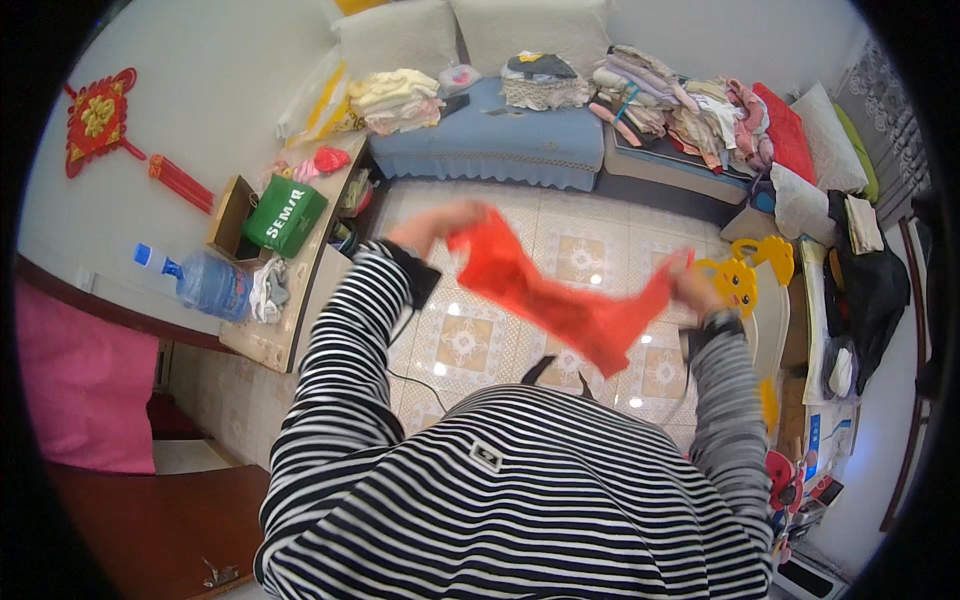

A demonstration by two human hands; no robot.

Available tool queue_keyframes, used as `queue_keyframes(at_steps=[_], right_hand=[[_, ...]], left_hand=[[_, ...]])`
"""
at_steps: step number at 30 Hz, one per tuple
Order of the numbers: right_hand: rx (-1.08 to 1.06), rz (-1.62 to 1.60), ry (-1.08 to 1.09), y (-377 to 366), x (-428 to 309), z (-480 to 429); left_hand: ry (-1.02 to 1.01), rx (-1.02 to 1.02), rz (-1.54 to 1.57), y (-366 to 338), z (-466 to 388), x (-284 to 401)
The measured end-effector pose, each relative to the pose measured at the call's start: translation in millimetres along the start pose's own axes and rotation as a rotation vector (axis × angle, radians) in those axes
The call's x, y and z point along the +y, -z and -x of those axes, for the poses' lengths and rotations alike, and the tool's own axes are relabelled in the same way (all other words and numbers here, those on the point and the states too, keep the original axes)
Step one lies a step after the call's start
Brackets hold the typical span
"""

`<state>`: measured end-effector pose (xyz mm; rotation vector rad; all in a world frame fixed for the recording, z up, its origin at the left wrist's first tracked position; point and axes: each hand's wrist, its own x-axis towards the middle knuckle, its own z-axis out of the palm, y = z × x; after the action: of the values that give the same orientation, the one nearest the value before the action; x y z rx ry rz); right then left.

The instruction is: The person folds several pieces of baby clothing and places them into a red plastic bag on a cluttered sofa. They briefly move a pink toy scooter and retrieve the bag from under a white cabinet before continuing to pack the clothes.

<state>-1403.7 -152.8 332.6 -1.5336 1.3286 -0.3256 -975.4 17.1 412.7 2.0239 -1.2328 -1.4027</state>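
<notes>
A red-orange cloth garment (pixel 551 292) hangs stretched between my two hands, above the tiled floor and in front of my body. My left hand (pixel 442 223) grips its upper left end. The other end is held by my right hand (pixel 694 285), at the right. Both hands and the cloth are blurred, so the fingers and the kind of garment cannot be told. A dark strap and a small black device sit at my left wrist, and a dark band is round my right wrist.
Folded clothes (pixel 397 97) are piled on a blue-covered sofa (pixel 487 142), with a larger heap (pixel 675 112) to the right. A side table (pixel 300 300) at left bears a green bag (pixel 285 214) and a water bottle (pixel 214 285). A yellow cartoon-shaped plastic piece (pixel 735 285) stands at right.
</notes>
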Motion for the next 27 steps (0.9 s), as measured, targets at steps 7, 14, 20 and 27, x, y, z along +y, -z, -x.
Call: queue_keyframes(at_steps=[7,14,20,27], right_hand=[[0.747,-0.236,1.360,33,-266,-11],[-0.443,0.846,0.380,-84,-113,-123],[-0.502,0.320,0.415,-48,-50,-211],[-0.346,0.112,0.339,-35,-192,-314]], left_hand=[[-1.097,1.424,0.276,131,89,61],[-0.265,0.404,-0.097,13,-21,-78],[0.264,-0.157,0.705,0,-59,-99],[0.177,0.670,0.372,85,-106,-95]])
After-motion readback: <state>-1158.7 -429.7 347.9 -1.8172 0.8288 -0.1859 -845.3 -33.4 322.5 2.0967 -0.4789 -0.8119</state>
